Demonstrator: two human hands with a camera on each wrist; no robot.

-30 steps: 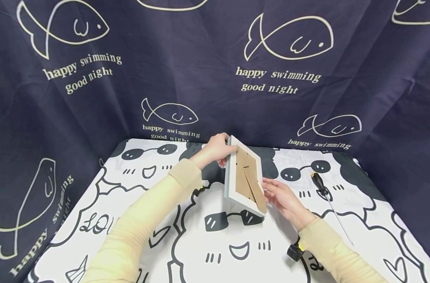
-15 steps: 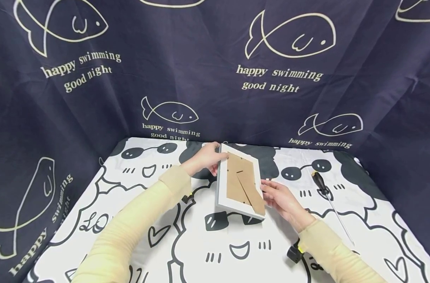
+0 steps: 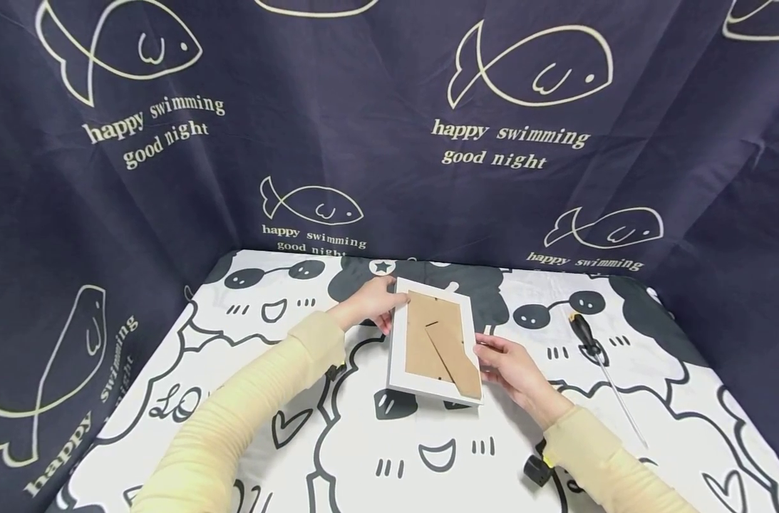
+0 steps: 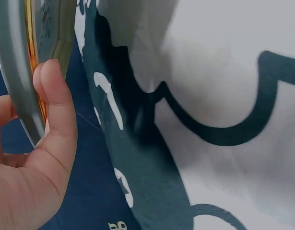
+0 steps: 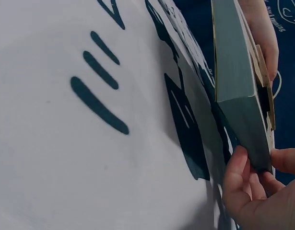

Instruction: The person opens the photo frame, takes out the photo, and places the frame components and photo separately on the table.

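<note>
A white picture frame (image 3: 398, 349), its brown backing board (image 3: 434, 335) facing me, is held tilted above the table between both hands. My left hand (image 3: 371, 303) grips its left edge near the top, thumb on the back; in the left wrist view, fingers of the left hand (image 4: 46, 139) hold the frame's edge (image 4: 15, 62) from both sides. At the lower right edge, my right hand (image 3: 511, 363) pinches the frame between thumb and fingers. The right wrist view shows the right hand (image 5: 262, 191) at a corner of the frame (image 5: 238, 96). The brown support leg (image 3: 456, 363) sticks out slightly.
A screwdriver (image 3: 597, 356) with a black and orange handle lies on the table at the right. The table wears a white cloth (image 3: 453, 477) with black cartoon drawings. A dark blue curtain (image 3: 389, 142) stands behind and at both sides.
The picture frame has come down and a little left, its back turning more squarely towards me. My left hand moved down and left with it; the right hand stays at the right edge.
</note>
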